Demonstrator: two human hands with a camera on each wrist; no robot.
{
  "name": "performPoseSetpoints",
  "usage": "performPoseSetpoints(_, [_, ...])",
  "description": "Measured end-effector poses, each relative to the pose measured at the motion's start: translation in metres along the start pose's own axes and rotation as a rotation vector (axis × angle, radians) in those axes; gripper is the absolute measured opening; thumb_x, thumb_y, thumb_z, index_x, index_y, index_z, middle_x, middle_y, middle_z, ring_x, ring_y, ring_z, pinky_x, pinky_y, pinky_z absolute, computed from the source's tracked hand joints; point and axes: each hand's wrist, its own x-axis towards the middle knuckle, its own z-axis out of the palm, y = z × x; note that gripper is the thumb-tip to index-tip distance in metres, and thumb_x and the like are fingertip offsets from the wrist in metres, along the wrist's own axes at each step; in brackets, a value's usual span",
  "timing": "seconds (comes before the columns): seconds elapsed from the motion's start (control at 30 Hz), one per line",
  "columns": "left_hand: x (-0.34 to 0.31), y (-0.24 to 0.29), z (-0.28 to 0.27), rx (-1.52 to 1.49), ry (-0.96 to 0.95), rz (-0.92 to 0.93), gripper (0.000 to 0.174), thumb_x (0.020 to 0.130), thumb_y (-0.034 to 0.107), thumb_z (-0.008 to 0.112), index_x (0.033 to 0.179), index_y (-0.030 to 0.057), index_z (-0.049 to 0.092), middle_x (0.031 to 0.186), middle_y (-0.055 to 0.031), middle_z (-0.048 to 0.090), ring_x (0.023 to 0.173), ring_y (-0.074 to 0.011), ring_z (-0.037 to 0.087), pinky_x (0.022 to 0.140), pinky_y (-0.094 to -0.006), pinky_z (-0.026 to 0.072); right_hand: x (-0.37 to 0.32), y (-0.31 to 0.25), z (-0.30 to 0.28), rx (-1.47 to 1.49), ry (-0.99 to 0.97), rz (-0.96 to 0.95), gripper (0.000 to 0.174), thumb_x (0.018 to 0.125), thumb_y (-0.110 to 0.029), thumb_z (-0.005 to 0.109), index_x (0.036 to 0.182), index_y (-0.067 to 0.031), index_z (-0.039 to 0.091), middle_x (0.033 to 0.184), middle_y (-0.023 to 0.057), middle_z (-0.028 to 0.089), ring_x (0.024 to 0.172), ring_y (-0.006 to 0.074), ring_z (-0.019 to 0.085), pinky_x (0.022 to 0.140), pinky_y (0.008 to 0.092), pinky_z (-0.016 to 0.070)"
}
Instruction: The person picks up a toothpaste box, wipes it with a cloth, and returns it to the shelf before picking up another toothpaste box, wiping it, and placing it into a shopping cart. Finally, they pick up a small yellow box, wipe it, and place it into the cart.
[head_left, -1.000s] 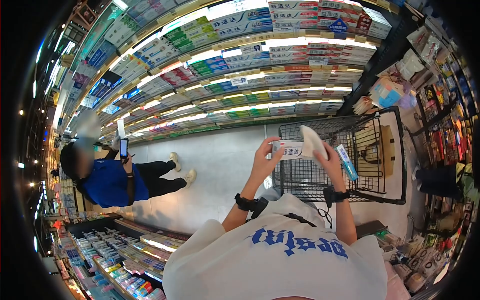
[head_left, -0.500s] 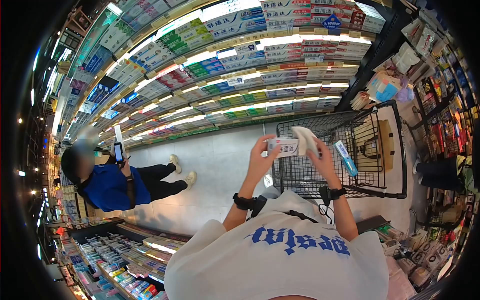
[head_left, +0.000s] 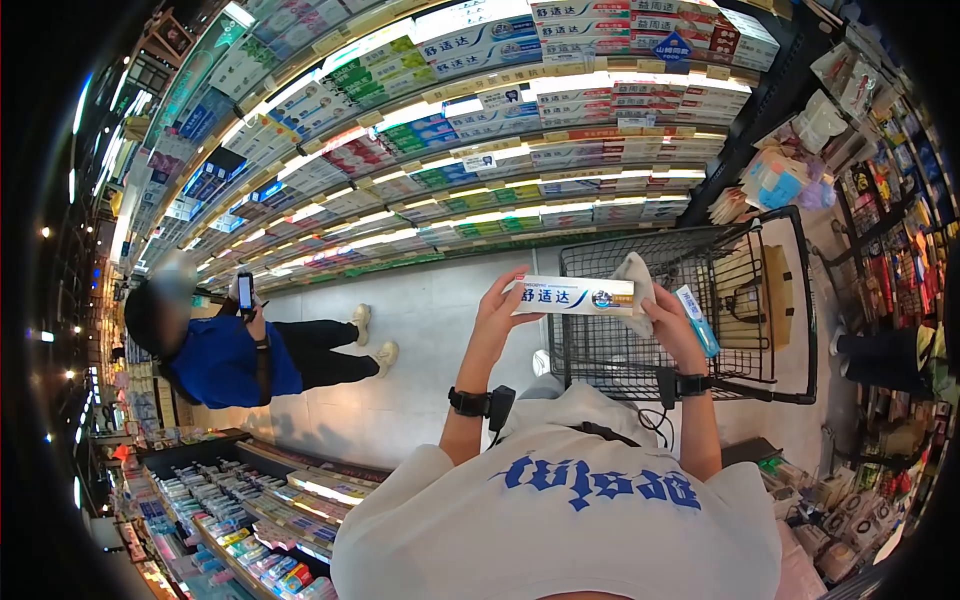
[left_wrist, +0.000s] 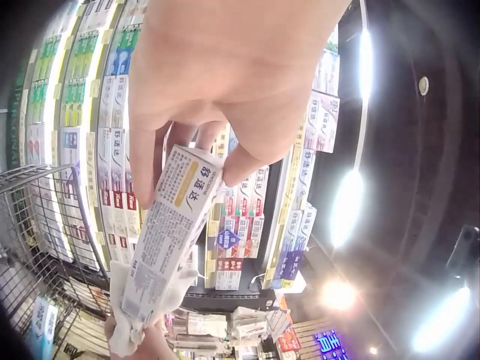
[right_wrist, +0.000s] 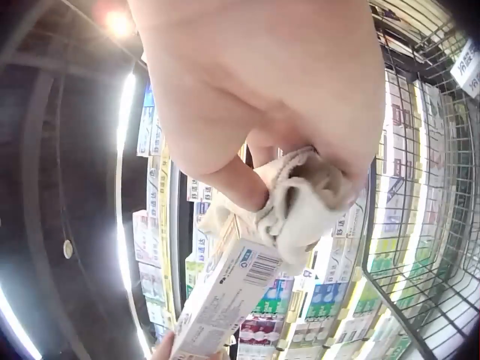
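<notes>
In the head view a white toothpaste box (head_left: pixel 565 296) with blue lettering is held level over the near side of the shopping cart. My left hand (head_left: pixel 495 312) grips its left end between thumb and fingers. At its right end, my right hand (head_left: pixel 675 325) pinches a crumpled off-white cloth (head_left: pixel 632 270) against the box. The right wrist view shows the cloth (right_wrist: pixel 296 206) bunched under the fingers, with the box's barcode end next to it. Small print covers the box side (left_wrist: pixel 169 236) in the left wrist view, and the cloth lies along its far end.
A black wire shopping cart (head_left: pixel 600 375) stands ahead, with a blue-and-white package (head_left: pixel 698 322) and a brown bag (head_left: pixel 772 300) at it. Toothpaste shelves (head_left: pixel 480 125) line the aisle. To the left a person in blue (head_left: pixel 235 360) holds a phone (head_left: pixel 246 292).
The left hand has moved left, and the box now shows its full front. The cloth that covered part of the box is at its right end. The other person's phone has shifted slightly.
</notes>
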Motion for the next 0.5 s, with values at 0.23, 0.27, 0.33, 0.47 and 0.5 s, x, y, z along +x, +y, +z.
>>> performPoseSetpoints(0.23, [-0.001, -0.022, -0.003, -0.152, -0.094, -0.046, 0.054, 0.108, 0.038, 0.041, 0.148, 0.0010, 0.041, 0.126, -0.0124, 0.060, 0.112, -0.0213, 0.061, 0.091, -0.0415, 0.0537, -0.001, 0.015, 0.003, 0.324, -0.296, 0.112, 0.046, 0.097, -0.014, 0.063, 0.139, -0.0008, 0.049, 0.133, 0.0133, 0.060, 0.119, 0.0245, 0.062, 0.102, 0.0396, 0.0511])
performPoseSetpoints(0.27, [-0.001, -0.024, 0.002, -0.152, -0.090, -0.044, 0.054, 0.108, 0.038, 0.041, 0.148, 0.0010, 0.041, 0.126, -0.0124, 0.060, 0.112, -0.0213, 0.061, 0.091, -0.0415, 0.0537, 0.001, 0.023, 0.004, 0.393, -0.341, 0.148, 0.047, 0.095, -0.014, 0.065, 0.137, 0.0002, 0.050, 0.132, 0.0135, 0.060, 0.119, 0.0239, 0.062, 0.102, 0.0395, 0.0520])
performPoseSetpoints(0.33, [-0.001, -0.026, 0.012, -0.167, -0.095, -0.036, 0.055, 0.109, 0.038, 0.038, 0.148, -0.0005, 0.039, 0.127, -0.0124, 0.059, 0.113, -0.0207, 0.061, 0.091, -0.0402, 0.0531, 0.004, 0.038, 0.005, 0.401, -0.283, 0.172, 0.045, 0.096, -0.014, 0.065, 0.135, 0.0001, 0.050, 0.132, 0.0137, 0.060, 0.119, 0.0243, 0.062, 0.103, 0.0402, 0.0523])
performPoseSetpoints(0.47, [-0.003, -0.019, 0.015, -0.085, -0.057, 0.043, 0.053, 0.110, 0.037, 0.035, 0.148, 0.0010, 0.040, 0.127, -0.0103, 0.058, 0.118, -0.0177, 0.056, 0.103, -0.0380, 0.0443, 0.008, 0.056, 0.008, 0.168, -0.176, 0.163, 0.043, 0.097, -0.012, 0.065, 0.135, -0.0009, 0.050, 0.130, 0.0123, 0.060, 0.117, 0.0209, 0.061, 0.101, 0.0358, 0.0524])
performPoseSetpoints(0.5, [-0.005, -0.019, 0.014, -0.084, -0.052, 0.044, 0.053, 0.110, 0.037, 0.035, 0.148, 0.0010, 0.040, 0.127, -0.0103, 0.058, 0.118, -0.0177, 0.056, 0.103, -0.0380, 0.0443, 0.012, 0.061, 0.008, 0.247, -0.206, 0.173, 0.042, 0.097, -0.010, 0.064, 0.135, -0.0011, 0.051, 0.130, 0.0111, 0.060, 0.117, 0.0194, 0.061, 0.100, 0.0346, 0.0526])
